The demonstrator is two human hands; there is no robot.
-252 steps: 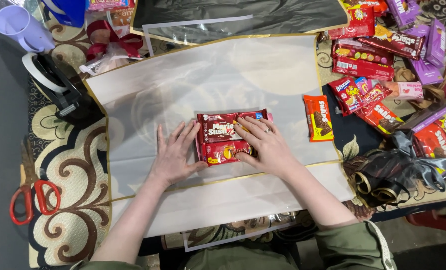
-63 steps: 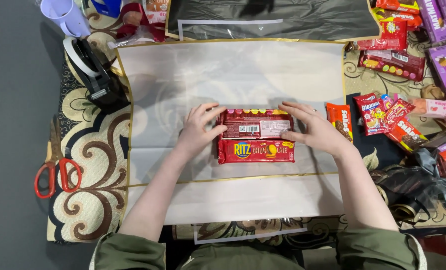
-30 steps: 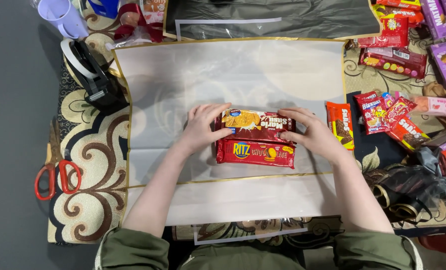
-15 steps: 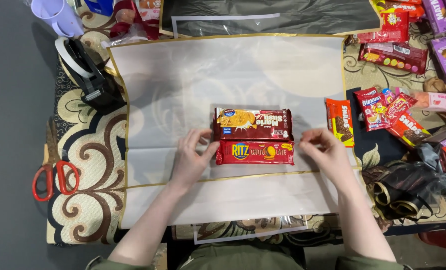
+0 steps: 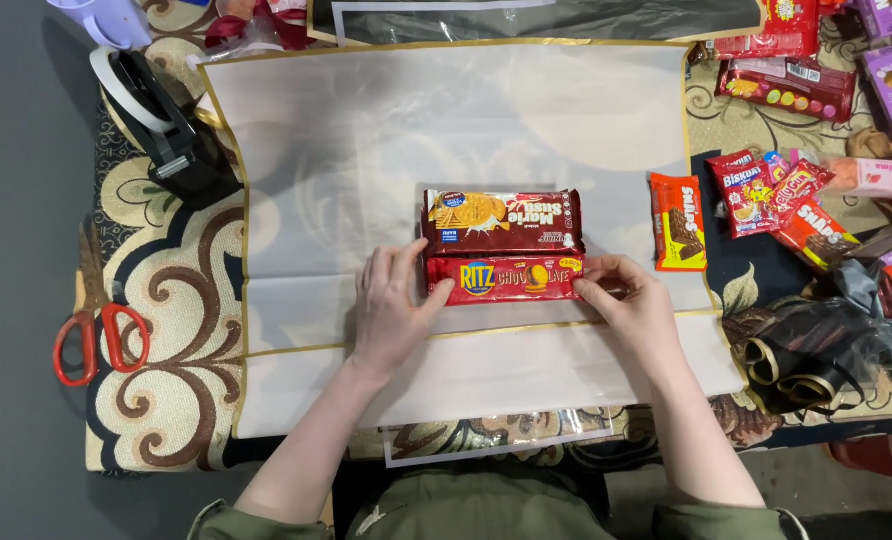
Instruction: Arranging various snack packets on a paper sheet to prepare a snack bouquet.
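Now: two packets lie side by side mid-sheet, with both hands back at the near one's ends.
Left hand: open and flat on the sheet, fingertips touching the left end of the red packet; it grips nothing.
Right hand: fingers curled loosely against that packet's right end, touching rather than clamped round it.
Red packet: between the two hands, long side running across, flat on the sheet.
Brown packet: just beyond the fingertips, its long edge touching the red one; no hand touches it.
Change: half a second ago the hands had drawn apart toward the body, clear of the packets; now they have closed in on the red one. A second ago they framed both packets; the packets themselves have barely shifted.
Meaning: the pair looks squared up, long edges meeting, and the hands seem to be nudging the near packet into line.
Sheet: pale, gold-edged wrap spread under everything on the worktop.
Beyond right hand: orange packet, then a heap of snacks.
Beyond left hand: tape dispenser; red scissors further out.
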